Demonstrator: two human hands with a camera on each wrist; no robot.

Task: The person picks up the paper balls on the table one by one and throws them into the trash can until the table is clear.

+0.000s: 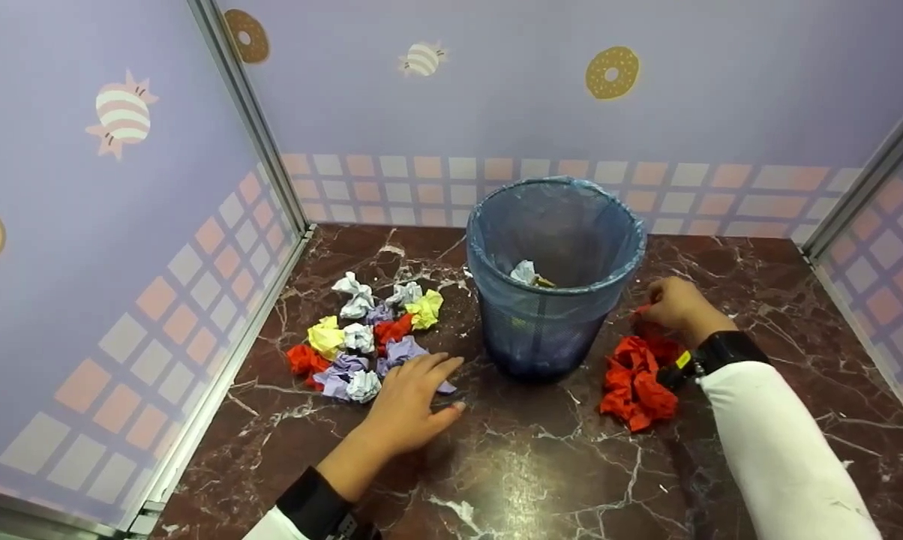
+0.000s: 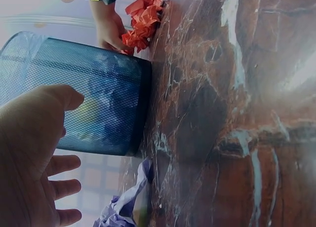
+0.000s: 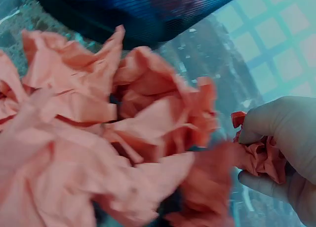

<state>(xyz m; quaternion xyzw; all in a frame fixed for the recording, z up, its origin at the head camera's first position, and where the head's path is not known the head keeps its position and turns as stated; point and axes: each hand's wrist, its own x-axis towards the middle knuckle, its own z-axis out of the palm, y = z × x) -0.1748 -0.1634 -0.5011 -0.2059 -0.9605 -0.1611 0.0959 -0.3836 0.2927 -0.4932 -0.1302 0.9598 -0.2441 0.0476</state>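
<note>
My right hand [image 1: 673, 301] pinches red paper ball [image 3: 261, 155] at bin's [image 1: 556, 300] 3 o'clock, beside red pile [image 1: 635, 379]. My left hand [image 1: 410, 397] flat, released, touching mixed paper balls [image 1: 361, 337] at bin's 9 o'clock. Bin holds few scraps [image 1: 526, 272]; most paper left on table [image 1: 541, 465].

A staged booth rather than a lived-in room: 3 lilac panels [image 1: 496, 97] printed with donuts and candies, joined by metal corner posts [image 1: 249, 120], enclose a small marble-patterned tabletop [image 1: 541, 465].
</note>
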